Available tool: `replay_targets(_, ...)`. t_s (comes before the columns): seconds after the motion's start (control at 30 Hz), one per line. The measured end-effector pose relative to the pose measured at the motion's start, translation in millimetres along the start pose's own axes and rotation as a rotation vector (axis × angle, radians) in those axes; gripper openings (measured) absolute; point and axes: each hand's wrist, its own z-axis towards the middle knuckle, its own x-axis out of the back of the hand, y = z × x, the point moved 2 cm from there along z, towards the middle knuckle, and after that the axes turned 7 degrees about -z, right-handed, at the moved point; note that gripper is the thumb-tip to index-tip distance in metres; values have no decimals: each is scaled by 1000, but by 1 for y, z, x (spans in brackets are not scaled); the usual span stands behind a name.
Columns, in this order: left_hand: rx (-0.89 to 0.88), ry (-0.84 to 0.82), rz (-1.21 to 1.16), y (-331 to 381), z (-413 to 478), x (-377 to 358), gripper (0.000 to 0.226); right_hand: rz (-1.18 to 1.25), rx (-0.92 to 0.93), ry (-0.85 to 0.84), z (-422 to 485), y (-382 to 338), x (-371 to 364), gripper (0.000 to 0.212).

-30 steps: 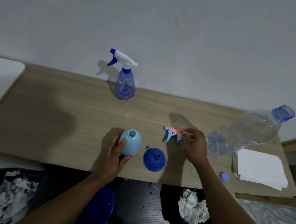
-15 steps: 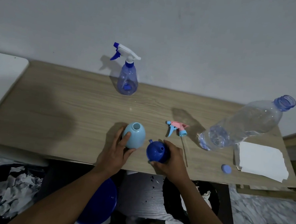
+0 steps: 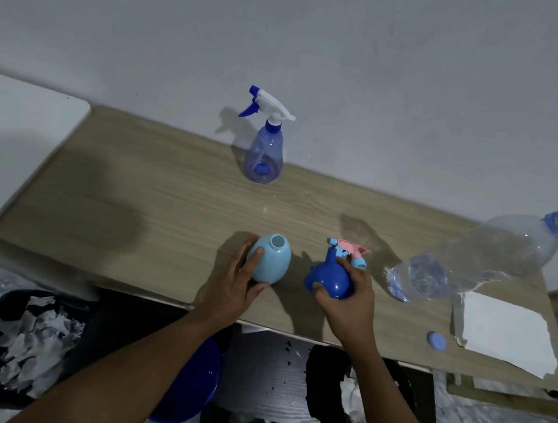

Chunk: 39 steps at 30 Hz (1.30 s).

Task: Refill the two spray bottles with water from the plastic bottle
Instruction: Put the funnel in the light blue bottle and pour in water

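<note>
My left hand point(image 3: 233, 284) grips the light blue spray bottle point(image 3: 272, 258), which stands near the table's front edge with its neck uncapped. To its right my right hand point(image 3: 351, 300) holds a dark blue funnel point(image 3: 329, 278) lifted off the table, spout pointing up. The pink and blue spray head point(image 3: 351, 251) lies on the table just behind the funnel. A translucent blue spray bottle point(image 3: 264, 156) with a white and blue trigger head stands at the back by the wall. The large clear plastic bottle point(image 3: 482, 260) stands uncapped at the right.
A small blue cap point(image 3: 436, 340) lies near the front edge of the wooden table point(image 3: 134, 203), beside a white paper sheet point(image 3: 505, 333). Below the table sit a dark bin with torn paper point(image 3: 16, 338), a blue basin point(image 3: 190, 388) and a black bag point(image 3: 337, 396).
My right hand let go of the spray head, left it on the table, moved to the funnel and picked it up. My left hand stayed on the light blue bottle.
</note>
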Motion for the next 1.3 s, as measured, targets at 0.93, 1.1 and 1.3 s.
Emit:
replay_targets(0.93,168,-13,-195,9,8,11,89,253,18,-142,16,-80,17,73)
replay_targets(1.1,184,17,-266,12,14,12,84,59,168,-160,15,-101,15,80)
replay_targets(1.3,238,-7,-287,16,17,16,87,-154,302,-223,21,-116,5,96)
